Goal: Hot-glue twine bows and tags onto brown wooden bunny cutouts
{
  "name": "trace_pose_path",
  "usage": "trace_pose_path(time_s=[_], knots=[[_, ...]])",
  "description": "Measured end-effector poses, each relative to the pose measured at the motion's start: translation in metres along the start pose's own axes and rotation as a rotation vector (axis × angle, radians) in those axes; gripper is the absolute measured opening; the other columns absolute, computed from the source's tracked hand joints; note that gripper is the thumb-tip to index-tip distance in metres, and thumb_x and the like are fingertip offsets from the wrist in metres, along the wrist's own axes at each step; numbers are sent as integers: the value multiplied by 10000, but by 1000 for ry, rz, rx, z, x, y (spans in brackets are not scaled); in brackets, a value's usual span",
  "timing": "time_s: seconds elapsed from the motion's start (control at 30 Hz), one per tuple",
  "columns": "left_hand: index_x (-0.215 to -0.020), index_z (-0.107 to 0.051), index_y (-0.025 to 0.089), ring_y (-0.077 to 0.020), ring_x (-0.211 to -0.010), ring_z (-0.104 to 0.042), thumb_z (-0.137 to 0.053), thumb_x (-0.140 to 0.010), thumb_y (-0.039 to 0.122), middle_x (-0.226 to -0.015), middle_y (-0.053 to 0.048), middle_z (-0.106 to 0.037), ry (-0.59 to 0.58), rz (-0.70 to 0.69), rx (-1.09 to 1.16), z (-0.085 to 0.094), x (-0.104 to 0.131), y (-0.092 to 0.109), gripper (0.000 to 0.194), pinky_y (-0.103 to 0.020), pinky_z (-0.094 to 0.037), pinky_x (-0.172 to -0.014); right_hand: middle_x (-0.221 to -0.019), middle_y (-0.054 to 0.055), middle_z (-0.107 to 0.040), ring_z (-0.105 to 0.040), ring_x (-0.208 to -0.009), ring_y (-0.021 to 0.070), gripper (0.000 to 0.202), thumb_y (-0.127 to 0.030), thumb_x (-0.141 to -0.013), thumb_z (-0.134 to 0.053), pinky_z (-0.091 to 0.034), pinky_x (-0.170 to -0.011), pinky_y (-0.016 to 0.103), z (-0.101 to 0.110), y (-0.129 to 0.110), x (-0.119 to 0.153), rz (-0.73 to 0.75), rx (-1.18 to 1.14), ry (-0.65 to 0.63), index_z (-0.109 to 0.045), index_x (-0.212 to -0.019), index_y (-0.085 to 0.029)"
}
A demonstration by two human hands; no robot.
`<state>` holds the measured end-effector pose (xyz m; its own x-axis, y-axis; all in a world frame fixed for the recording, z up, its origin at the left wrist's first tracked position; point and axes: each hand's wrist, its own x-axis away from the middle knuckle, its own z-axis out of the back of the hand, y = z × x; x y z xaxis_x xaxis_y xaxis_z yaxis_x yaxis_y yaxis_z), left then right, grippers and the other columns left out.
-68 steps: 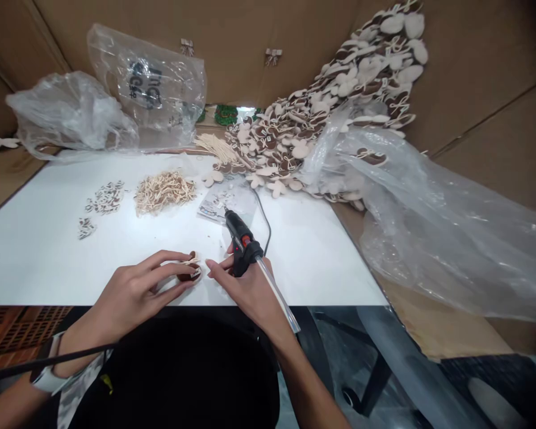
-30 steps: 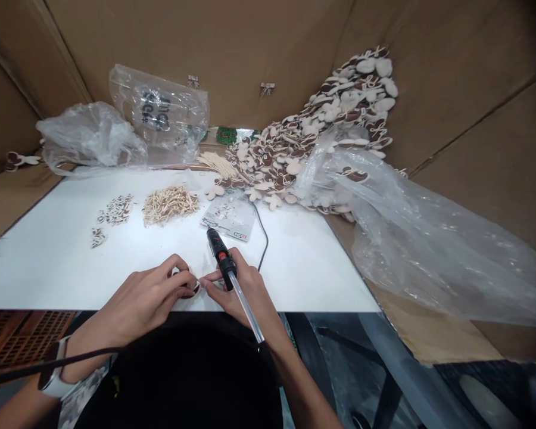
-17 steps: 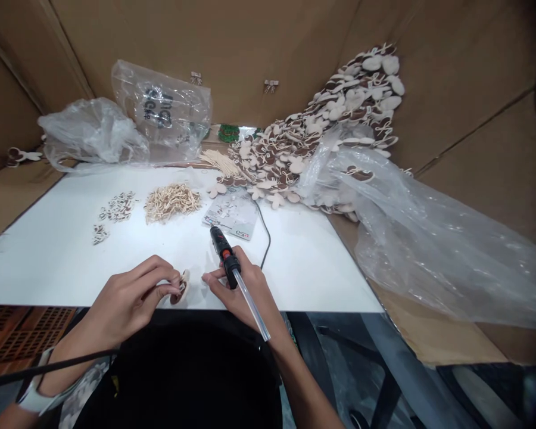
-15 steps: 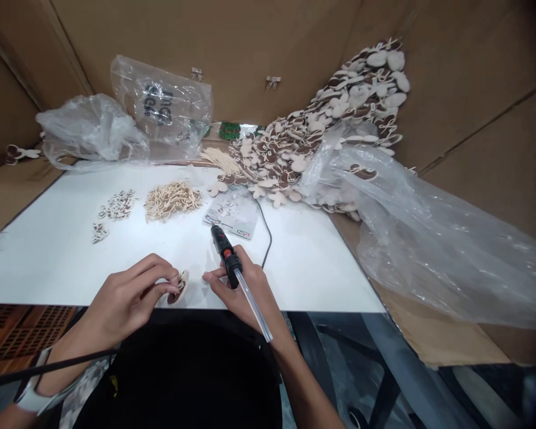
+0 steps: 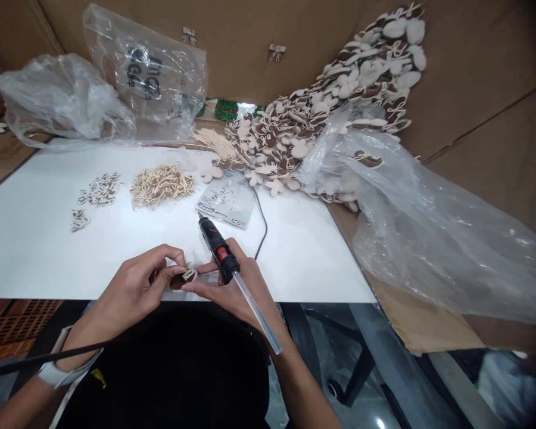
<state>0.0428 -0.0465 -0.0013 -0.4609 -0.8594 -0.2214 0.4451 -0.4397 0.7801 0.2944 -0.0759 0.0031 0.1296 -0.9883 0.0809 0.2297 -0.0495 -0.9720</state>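
My left hand (image 5: 138,280) is closed in a pinch on a small brown-and-white felt piece (image 5: 177,282) at the table's near edge. A small white tag with dark print (image 5: 188,274) lies on that piece, by my left fingertips. In my right hand (image 5: 245,289) is a black glue gun (image 5: 215,245), its nozzle pointing away to the upper left. A clear glue stick (image 5: 259,314) sticks out of the gun's rear. My right thumb and a finger reach over to the felt piece and appear to touch its right side.
Small printed tags (image 5: 100,190) and a pile of cream string loops (image 5: 161,186) lie left on the white table (image 5: 129,247). A printed sheet (image 5: 227,202) lies beyond the gun, near a black cord (image 5: 264,223). Finished-looking felt pieces (image 5: 290,140) heap at back right beside clear plastic (image 5: 411,208).
My hands have come together, the right thumb and finger now at the felt piece. The tag now shows on the piece. The view has shifted slightly.
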Motion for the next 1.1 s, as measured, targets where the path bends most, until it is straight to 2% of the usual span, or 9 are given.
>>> trace_pose_path(time_s=[0.17,0.3,0.4,0.6,0.93,1.1], knots=[[-1150,-681,249,-157,-756,-798,-628,-1217,441,-963,-6,-809,0,104,144,-4,2,-3,211,-252,-601,-748,-1022,-35,-956,-900,-907,319,523,-436,-887,-1032,-565,-688,357,0,5,0,39,62,-6,-545,-1051,-338],[-1153,-668,245,-189,-813,-826,-649,-1208,473,-972,-30,-839,16,142,229,-5,0,0,235,-278,-640,-788,-1031,-34,-957,-900,-895,305,521,-483,-921,-1012,-610,-741,377,-1,7,2,64,51,-2,-547,-1109,-341],[-1151,-658,247,-193,-844,-832,-655,-1208,469,-978,-34,-841,20,143,269,-6,-1,1,229,-286,-658,-806,-1051,-30,-959,-905,-911,303,515,-496,-934,-1005,-645,-786,396,-1,7,2,61,24,-6,-537,-1082,-341],[-1161,-619,252,-224,-926,-851,-640,-1223,481,-1025,-56,-837,12,160,388,-8,0,0,238,-319,-677,-805,-1069,-25,-960,-911,-933,301,486,-391,-933,-990,-674,-848,419,-1,7,2,61,39,4,-527,-1074,-340],[-1170,-613,251,-203,-835,-814,-690,-1207,467,-999,-37,-816,46,184,481,-8,0,1,232,-340,-700,-778,-1069,-37,-959,-914,-954,298,477,-311,-928,-978,-671,-861,418,-2,8,3,63,26,9,-524,-1073,-339],[-1146,-594,245,-201,-778,-815,-720,-1190,484,-959,-30,-816,57,193,519,-7,-3,5,273,-340,-708,-747,-1069,-26,-958,-917,-967,306,482,-332,-929,-976,-679,-873,428,-2,8,3,49,27,12,-519,-1081,-337]])
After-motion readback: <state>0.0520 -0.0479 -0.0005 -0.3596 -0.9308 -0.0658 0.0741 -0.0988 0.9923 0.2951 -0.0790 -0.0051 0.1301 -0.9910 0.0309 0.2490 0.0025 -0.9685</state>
